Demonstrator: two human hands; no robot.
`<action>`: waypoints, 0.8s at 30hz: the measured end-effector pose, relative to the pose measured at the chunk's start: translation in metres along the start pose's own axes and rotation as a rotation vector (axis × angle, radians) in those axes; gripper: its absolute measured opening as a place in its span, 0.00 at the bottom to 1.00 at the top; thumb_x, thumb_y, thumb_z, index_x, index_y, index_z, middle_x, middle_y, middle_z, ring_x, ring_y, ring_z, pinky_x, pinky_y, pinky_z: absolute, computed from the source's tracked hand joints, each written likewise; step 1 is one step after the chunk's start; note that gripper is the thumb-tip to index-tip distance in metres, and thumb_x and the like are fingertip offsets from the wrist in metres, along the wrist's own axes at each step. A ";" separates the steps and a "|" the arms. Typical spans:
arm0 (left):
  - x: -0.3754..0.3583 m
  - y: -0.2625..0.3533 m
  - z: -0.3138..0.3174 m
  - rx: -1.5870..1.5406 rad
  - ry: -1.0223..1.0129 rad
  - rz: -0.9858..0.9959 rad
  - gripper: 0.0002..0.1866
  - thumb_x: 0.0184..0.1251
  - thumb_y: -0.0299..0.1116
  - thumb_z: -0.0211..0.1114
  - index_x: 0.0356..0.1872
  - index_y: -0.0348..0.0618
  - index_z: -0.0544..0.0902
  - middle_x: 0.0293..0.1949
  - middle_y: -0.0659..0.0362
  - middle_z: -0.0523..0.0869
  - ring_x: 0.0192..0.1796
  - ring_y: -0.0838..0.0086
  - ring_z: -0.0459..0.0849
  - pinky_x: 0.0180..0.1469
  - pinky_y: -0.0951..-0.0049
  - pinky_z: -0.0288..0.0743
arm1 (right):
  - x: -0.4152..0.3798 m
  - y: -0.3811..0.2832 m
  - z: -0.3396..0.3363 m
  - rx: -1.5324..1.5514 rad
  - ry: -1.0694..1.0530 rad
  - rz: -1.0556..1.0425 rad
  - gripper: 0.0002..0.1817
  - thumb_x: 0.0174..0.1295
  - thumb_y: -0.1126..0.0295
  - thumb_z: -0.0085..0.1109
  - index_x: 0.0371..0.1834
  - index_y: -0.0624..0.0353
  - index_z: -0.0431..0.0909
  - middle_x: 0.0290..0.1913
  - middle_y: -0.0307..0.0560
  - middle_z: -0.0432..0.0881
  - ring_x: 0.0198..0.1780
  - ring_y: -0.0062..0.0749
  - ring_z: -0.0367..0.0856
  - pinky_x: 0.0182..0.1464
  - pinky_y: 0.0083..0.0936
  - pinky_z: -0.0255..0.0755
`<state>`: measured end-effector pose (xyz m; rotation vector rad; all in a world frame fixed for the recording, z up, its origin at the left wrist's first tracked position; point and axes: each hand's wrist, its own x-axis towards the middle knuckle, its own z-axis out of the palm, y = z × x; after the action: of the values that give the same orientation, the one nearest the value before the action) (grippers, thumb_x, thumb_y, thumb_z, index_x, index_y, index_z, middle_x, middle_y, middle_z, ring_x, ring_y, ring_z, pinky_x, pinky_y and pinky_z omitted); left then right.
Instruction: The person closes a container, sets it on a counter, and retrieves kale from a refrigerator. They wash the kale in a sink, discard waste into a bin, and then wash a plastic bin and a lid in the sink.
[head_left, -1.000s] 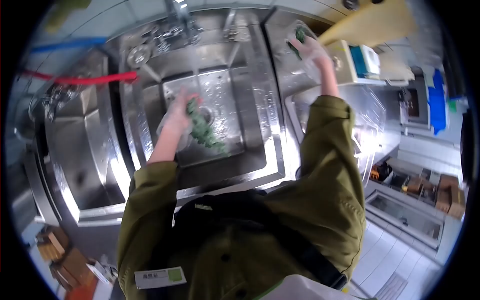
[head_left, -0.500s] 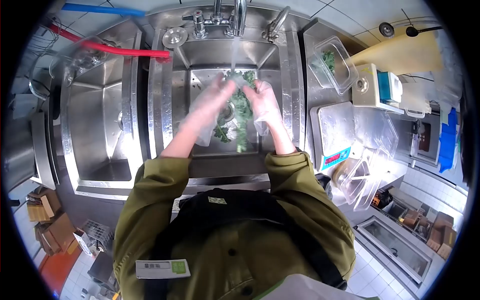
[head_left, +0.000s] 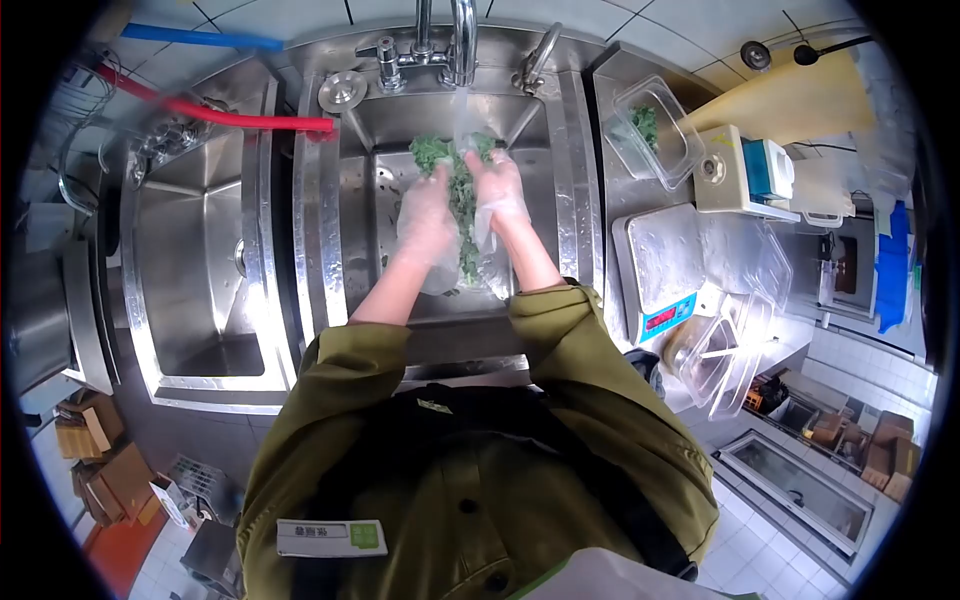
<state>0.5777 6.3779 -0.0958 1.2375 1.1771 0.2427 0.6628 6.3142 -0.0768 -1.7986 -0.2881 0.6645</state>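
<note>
Curly green kale [head_left: 462, 198] is between my two hands in the steel sink [head_left: 365, 240], under water [head_left: 461, 112] running from the faucet [head_left: 464, 45]. My left hand [head_left: 428, 212], in a loose clear plastic glove, is closed on the kale from the left side, with a frilly tuft showing beyond its fingertips. My right hand [head_left: 497, 188], gloved the same way, grips it from the right, thumb on top near the stream. Leaf ends hang down between the wrists toward the sink floor. The drain is mostly hidden behind my hands and the kale.
On the right stand a clear plastic container [head_left: 655, 135] with some kale in it, a digital scale [head_left: 660, 260] and stacked clear lids [head_left: 725, 345]. A second sink basin [head_left: 195, 260] is on the left, with a red hose [head_left: 230, 118] above it.
My left hand has moved right, closer to my right hand, and its fingers have closed on the kale. The kale is now bunched between both hands, and the view has shifted slightly.
</note>
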 end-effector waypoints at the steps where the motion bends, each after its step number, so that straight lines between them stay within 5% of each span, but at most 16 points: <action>1: 0.007 -0.004 0.000 -0.100 -0.001 -0.096 0.28 0.60 0.49 0.55 0.45 0.28 0.73 0.45 0.50 0.78 0.47 0.62 0.75 0.48 0.67 0.64 | 0.011 0.012 0.003 0.029 0.023 0.085 0.31 0.53 0.60 0.58 0.53 0.74 0.64 0.48 0.61 0.74 0.50 0.39 0.72 0.51 0.26 0.64; 4: -0.018 0.020 0.001 0.139 0.197 0.047 0.27 0.59 0.48 0.56 0.44 0.28 0.73 0.42 0.50 0.78 0.45 0.63 0.75 0.48 0.68 0.65 | 0.023 0.025 -0.005 -0.168 -0.205 0.005 0.32 0.55 0.57 0.55 0.52 0.76 0.64 0.50 0.66 0.71 0.53 0.43 0.71 0.53 0.28 0.62; 7: -0.030 0.034 -0.005 0.196 0.190 -0.071 0.37 0.53 0.60 0.54 0.46 0.29 0.74 0.47 0.41 0.76 0.51 0.53 0.74 0.48 0.63 0.66 | 0.004 0.002 -0.003 -0.315 -0.200 -0.164 0.27 0.56 0.56 0.51 0.49 0.72 0.68 0.47 0.66 0.73 0.51 0.49 0.71 0.52 0.30 0.63; 10: 0.005 -0.010 -0.001 -0.130 0.061 -0.099 0.31 0.55 0.55 0.55 0.44 0.31 0.75 0.43 0.48 0.78 0.44 0.60 0.76 0.45 0.67 0.67 | -0.011 0.000 0.005 -0.274 -0.167 -0.303 0.24 0.55 0.58 0.53 0.48 0.68 0.70 0.42 0.63 0.76 0.48 0.47 0.74 0.50 0.29 0.65; 13: -0.007 0.004 0.004 -0.661 0.113 -0.221 0.18 0.59 0.40 0.60 0.41 0.34 0.76 0.35 0.57 0.77 0.36 0.71 0.73 0.40 0.73 0.67 | -0.023 0.005 0.019 -0.182 0.051 -0.214 0.23 0.54 0.59 0.54 0.46 0.68 0.71 0.42 0.62 0.76 0.47 0.48 0.74 0.49 0.29 0.65; 14: -0.001 0.002 0.003 -0.694 0.134 -0.227 0.18 0.60 0.43 0.57 0.41 0.38 0.78 0.33 0.57 0.77 0.34 0.72 0.72 0.39 0.72 0.67 | -0.016 0.022 0.028 -0.170 0.225 -0.113 0.24 0.54 0.58 0.56 0.46 0.67 0.72 0.42 0.57 0.78 0.46 0.42 0.75 0.49 0.28 0.65; 17: 0.027 -0.012 -0.014 -0.655 0.083 -0.187 0.18 0.62 0.48 0.52 0.39 0.45 0.80 0.29 0.59 0.77 0.30 0.74 0.70 0.38 0.72 0.65 | -0.024 0.029 0.021 0.210 -0.036 0.090 0.27 0.53 0.54 0.58 0.49 0.64 0.71 0.43 0.50 0.78 0.47 0.34 0.74 0.51 0.26 0.63; 19: 0.029 -0.012 -0.027 -0.439 -0.108 -0.096 0.16 0.62 0.47 0.53 0.38 0.47 0.80 0.31 0.60 0.78 0.30 0.75 0.71 0.37 0.73 0.65 | -0.026 0.023 0.009 0.165 -0.132 0.101 0.29 0.51 0.54 0.61 0.51 0.62 0.70 0.45 0.45 0.76 0.49 0.26 0.70 0.53 0.22 0.61; 20: 0.027 -0.012 -0.026 -0.291 0.010 -0.131 0.18 0.61 0.47 0.55 0.37 0.42 0.79 0.33 0.60 0.78 0.29 0.76 0.71 0.36 0.74 0.65 | -0.021 0.027 0.005 0.157 -0.223 0.098 0.29 0.51 0.55 0.61 0.52 0.62 0.70 0.45 0.45 0.76 0.49 0.25 0.70 0.53 0.21 0.60; 22: 0.026 -0.016 -0.025 -0.451 -0.019 -0.198 0.18 0.61 0.46 0.55 0.39 0.40 0.78 0.34 0.58 0.79 0.31 0.74 0.74 0.37 0.75 0.67 | -0.032 -0.010 -0.008 -0.018 -0.484 -0.052 0.24 0.49 0.64 0.63 0.50 0.62 0.72 0.44 0.47 0.77 0.48 0.24 0.70 0.52 0.20 0.62; 24: 0.031 -0.024 -0.017 -0.599 -0.030 -0.226 0.19 0.61 0.44 0.56 0.42 0.38 0.76 0.35 0.58 0.79 0.32 0.73 0.76 0.36 0.75 0.69 | -0.021 0.024 -0.004 -0.142 -0.558 -0.104 0.20 0.48 0.67 0.62 0.46 0.61 0.74 0.43 0.47 0.77 0.45 0.23 0.72 0.51 0.20 0.62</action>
<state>0.5676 6.4011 -0.1305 0.5791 1.0978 0.3731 0.6453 6.2923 -0.0924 -1.6865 -0.8133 1.0875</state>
